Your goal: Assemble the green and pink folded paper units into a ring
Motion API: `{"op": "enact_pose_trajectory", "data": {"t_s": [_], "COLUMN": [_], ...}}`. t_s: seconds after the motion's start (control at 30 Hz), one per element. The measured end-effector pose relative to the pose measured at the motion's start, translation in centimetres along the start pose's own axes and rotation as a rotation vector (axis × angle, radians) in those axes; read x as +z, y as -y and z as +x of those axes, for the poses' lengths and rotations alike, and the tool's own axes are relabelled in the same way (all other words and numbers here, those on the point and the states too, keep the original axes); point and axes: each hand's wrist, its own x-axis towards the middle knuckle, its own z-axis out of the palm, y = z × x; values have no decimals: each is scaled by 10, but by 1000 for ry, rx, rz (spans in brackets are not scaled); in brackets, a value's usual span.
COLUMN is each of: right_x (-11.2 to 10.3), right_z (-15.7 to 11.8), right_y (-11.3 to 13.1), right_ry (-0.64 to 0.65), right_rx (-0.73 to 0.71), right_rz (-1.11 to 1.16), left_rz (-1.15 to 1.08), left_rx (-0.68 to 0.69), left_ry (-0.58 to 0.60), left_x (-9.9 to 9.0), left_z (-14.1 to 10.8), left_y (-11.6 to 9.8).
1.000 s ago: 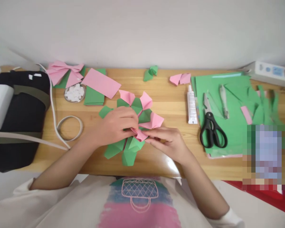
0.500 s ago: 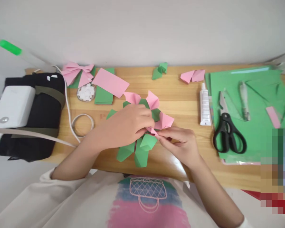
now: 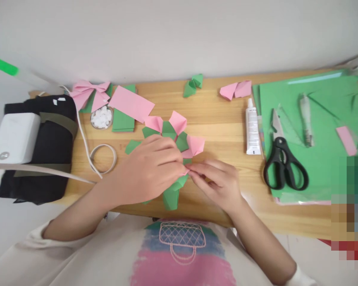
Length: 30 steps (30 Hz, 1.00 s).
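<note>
A folded paper flower [image 3: 168,129] with green and pink petals lies in front of me at the middle of the table. My left hand [image 3: 155,169] covers much of it, its fingers closed on a small pink paper piece [image 3: 185,171]. From the right, my right hand [image 3: 216,180] pinches the same pink piece between thumb and fingertips. Pink petals show beyond my left hand, and green ones stick out below it. The flower's centre is hidden under my left hand.
Black scissors [image 3: 282,163] lie on green sheets [image 3: 325,171] at the right, beside a glue tube [image 3: 252,131]. At the left are a tape ring [image 3: 103,159], a dish of white bits [image 3: 102,116], pink paper [image 3: 131,103] and a black bag [image 3: 52,135] with a white device.
My left hand has shifted over the pink piece and hides more of the lower green petals. The whole view has moved slightly. Both hands still grip the piece.
</note>
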Motion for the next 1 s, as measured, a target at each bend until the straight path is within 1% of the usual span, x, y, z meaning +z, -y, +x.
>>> {"op": "enact_pose_trajectory", "data": {"t_s": [0.13, 0.2, 0.27, 0.37, 0.43, 0.5, 0.6, 0.73, 0.83, 0.9, 1.0], "right_x": [-1, -2, -3, -4, -6, -7, -9, -13, -14, -13, -10], "right_z": [-3, -4, -3, -2, -1, 0, 0, 2, 6, 9, 12], "right_y": [-3, -3, -4, -5, -5, -6, -6, -1, 6, 11, 17], "right_ry": [-38, -44, -37, 3, 29, 35, 45, 77, 111, 126, 127], "right_rx": [-116, -142, -137, -94, -50, -13, 18, 40, 45, 33, -39], "right_rz": [-66, -90, -102, -84, -70, -67, -61, -75, -126, -190, -292], "left_rz": [34, 61, 78, 75, 43, -21, -141, -285, -357, -380, -388], "left_rx": [4, 15, 25, 23, -12, -61, -173, -301, -333, -324, -311], "left_ry": [8, 23, 32, 39, 35, -15, -85, -57, -73, -124, -198], "left_x": [5, 5, 6, 7, 9, 10, 11, 15, 24, 30, 35], "left_z": [-1, 0, 2, 7, 10, 12, 9, 0, -7, -10, -13], "left_y": [-3, -4, -4, -3, -4, -6, -5, 2, 8, 10, 11]}}
